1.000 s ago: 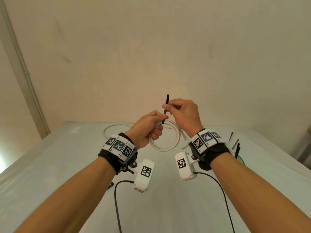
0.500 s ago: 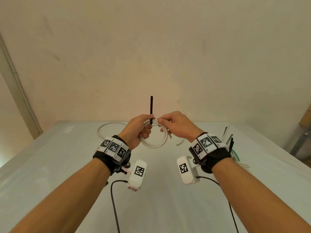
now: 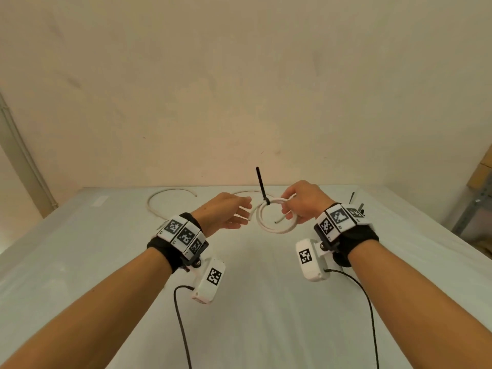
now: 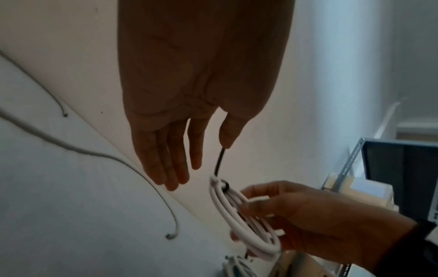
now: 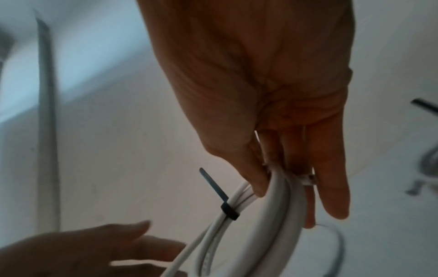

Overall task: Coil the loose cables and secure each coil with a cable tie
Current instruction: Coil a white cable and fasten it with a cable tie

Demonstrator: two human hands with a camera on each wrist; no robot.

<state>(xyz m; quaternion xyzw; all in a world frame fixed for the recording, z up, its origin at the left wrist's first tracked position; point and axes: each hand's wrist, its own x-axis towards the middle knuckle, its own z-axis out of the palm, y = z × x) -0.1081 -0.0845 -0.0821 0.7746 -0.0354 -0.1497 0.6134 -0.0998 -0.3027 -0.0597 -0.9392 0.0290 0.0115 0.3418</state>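
A white cable coil [image 3: 271, 225] hangs above the table, gripped at its right side by my right hand [image 3: 300, 206]. A black cable tie [image 3: 262, 187] is cinched round the coil's top left, its tail pointing up. In the right wrist view my right hand's fingers [image 5: 331, 187] and thumb pinch the coil [image 5: 267, 211], with the tie [image 5: 225, 202] just left of them. My left hand [image 3: 229, 211] is open with straight fingers, just left of the coil and apart from it. The left wrist view shows those fingers [image 4: 170, 165] beside the tie [image 4: 219, 163] and coil [image 4: 239, 221].
A loose white cable [image 3: 170, 195] curves on the table [image 3: 80, 262] at the back left. Several black cable ties [image 3: 355, 202] and a green-and-white bundle lie behind my right wrist. A metal rack [image 3: 476, 209] stands at the far right. The wall is close behind the table.
My left hand let go of the coil and tie and opened, drawing left. My right hand now holds the tied coil alone, shifted right and lower. The tie's tail leans slightly left.
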